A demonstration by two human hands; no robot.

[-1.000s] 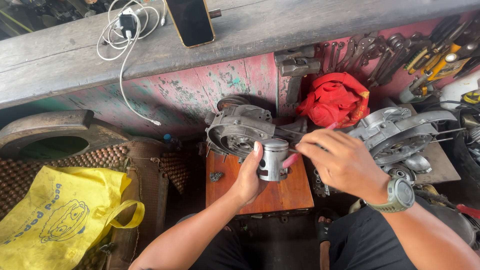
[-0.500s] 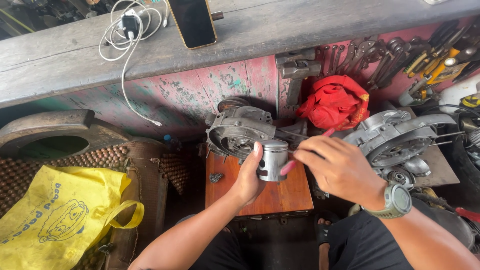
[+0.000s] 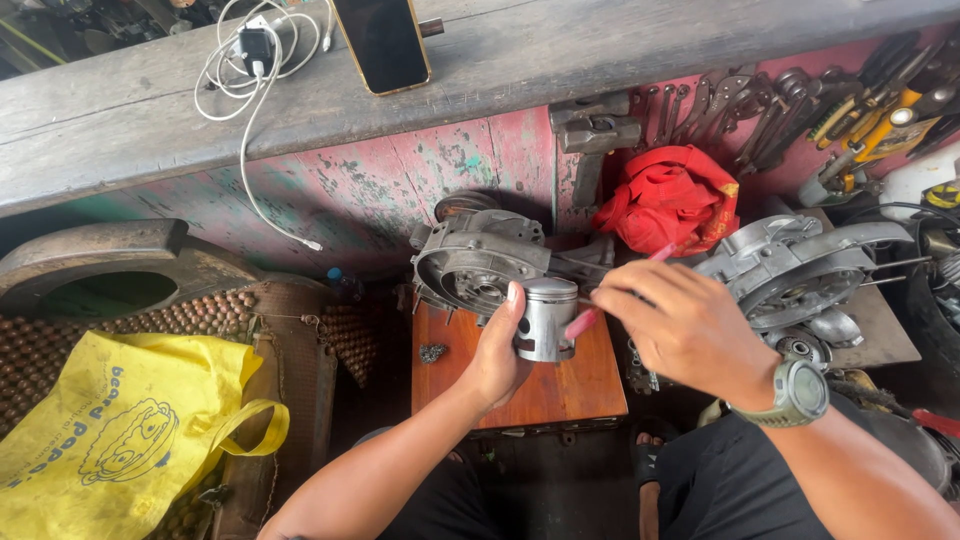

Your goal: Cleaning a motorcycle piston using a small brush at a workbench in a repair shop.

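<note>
Fingers clasp smooth cylindrical metal piston; right hand holds pink tool

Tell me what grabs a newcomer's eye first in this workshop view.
At centre, the left hand holds a silver piston above a small wooden stool, while the right hand works a pink-handled tool against it. A bright yellow bag lies lower left, and a red cloth sits behind.

A dark, blank phone screen, rectangular, is propped on the wooden shelf well above and left of the grip. A yellow plastic bag with blue printing is spread far left, below the grip.
</note>
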